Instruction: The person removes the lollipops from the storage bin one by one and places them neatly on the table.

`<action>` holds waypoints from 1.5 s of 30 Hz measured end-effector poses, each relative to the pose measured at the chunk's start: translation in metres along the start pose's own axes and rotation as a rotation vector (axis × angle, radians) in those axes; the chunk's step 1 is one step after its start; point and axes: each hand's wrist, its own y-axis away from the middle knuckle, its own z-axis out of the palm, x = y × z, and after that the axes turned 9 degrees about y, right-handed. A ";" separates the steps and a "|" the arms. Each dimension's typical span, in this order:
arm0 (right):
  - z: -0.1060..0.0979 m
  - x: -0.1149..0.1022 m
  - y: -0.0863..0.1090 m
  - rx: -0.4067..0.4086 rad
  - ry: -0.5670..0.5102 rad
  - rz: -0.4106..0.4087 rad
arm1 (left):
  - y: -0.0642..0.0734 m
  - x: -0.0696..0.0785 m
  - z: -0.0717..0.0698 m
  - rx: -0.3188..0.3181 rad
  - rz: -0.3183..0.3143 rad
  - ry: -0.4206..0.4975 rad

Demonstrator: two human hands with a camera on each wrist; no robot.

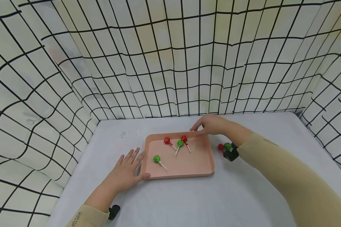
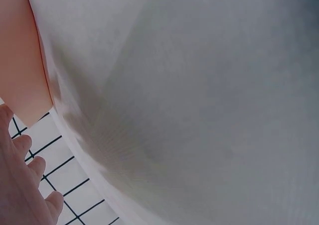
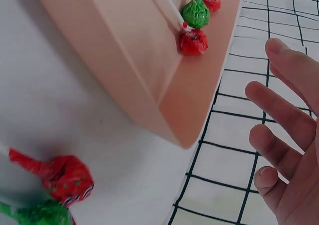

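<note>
A person's bare left hand [image 1: 125,174] and right hand [image 1: 214,124] emerge from long tan fabric sleeves [image 1: 290,179] printed with small dark lettering [image 1: 76,219]; compact black wrist-worn devices [image 1: 114,212] show beneath.

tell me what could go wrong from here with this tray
The four lollipops in the tray lie loose, so a tilt might roll them about or out. The black device at the right sleeve looks close to the lollipops beside the tray and may knock them.
</note>
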 end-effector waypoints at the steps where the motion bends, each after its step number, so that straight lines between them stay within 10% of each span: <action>1: 0.000 -0.002 -0.002 -0.002 0.003 0.003 | 0.000 -0.001 0.000 -0.001 -0.003 -0.003; 45: 0.033 -0.049 -0.049 -0.096 0.229 -0.179 | -0.001 -0.005 0.005 0.017 0.016 -0.010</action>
